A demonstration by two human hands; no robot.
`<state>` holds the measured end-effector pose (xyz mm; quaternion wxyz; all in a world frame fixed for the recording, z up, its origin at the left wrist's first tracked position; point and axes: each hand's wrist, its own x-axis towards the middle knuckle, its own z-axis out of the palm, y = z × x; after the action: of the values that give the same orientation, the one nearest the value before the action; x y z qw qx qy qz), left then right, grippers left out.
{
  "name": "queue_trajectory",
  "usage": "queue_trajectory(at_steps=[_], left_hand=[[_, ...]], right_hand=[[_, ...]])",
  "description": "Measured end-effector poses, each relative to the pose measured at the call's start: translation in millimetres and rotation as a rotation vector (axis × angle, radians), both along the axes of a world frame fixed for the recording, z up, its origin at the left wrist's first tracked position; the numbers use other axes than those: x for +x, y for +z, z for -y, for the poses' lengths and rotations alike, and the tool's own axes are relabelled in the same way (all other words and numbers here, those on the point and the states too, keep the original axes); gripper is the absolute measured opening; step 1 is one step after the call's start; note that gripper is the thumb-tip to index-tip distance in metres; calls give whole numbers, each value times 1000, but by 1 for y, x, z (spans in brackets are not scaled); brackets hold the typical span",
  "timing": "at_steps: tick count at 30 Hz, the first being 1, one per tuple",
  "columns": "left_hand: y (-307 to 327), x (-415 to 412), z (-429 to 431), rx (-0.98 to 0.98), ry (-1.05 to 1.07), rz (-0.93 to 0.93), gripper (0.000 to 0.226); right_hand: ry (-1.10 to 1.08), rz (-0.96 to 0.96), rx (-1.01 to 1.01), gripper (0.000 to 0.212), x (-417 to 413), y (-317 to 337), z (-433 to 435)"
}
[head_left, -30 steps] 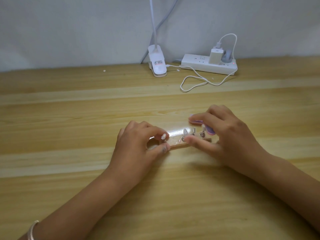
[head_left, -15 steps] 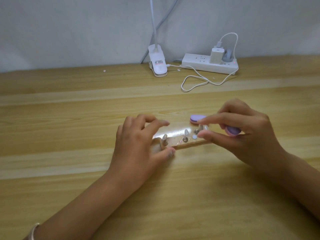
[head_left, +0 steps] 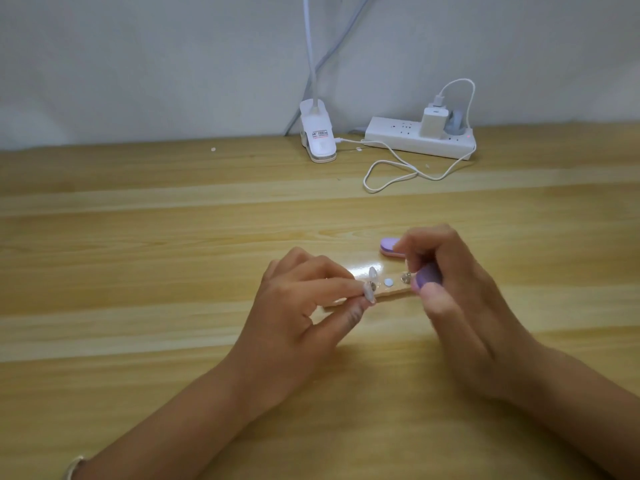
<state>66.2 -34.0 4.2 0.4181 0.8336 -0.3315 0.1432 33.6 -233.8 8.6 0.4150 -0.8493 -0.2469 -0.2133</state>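
Light wooden table (head_left: pixel 138 341) with pale stripes along the grain, bearing at the far edge a white lamp clip (head_left: pixel 318 140), just right of it a white power strip (head_left: pixel 398 133), a looped white cable (head_left: pixel 364 180) in front, and nearer a small wooden strip (head_left: pixel 391 291) set with metal studs.

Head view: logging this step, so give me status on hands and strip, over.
Left hand pinching clear nail tip. Right hand gripping purple buffer. Strip flat on table, nothing blocking.
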Motion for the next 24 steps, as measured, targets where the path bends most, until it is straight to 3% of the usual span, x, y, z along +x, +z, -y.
queue_trajectory(at_steps=[5, 20, 24], left_hand=[[0, 0, 1, 18, -24, 14, 17], [0, -2, 2, 8, -37, -20, 9], [1, -1, 0, 11, -30, -39, 13]], right_hand=[[64, 156, -233, 12, 2, -12, -14], [35, 49, -11, 25, 3, -1, 0], [78, 112, -71, 26, -2, -9, -6]])
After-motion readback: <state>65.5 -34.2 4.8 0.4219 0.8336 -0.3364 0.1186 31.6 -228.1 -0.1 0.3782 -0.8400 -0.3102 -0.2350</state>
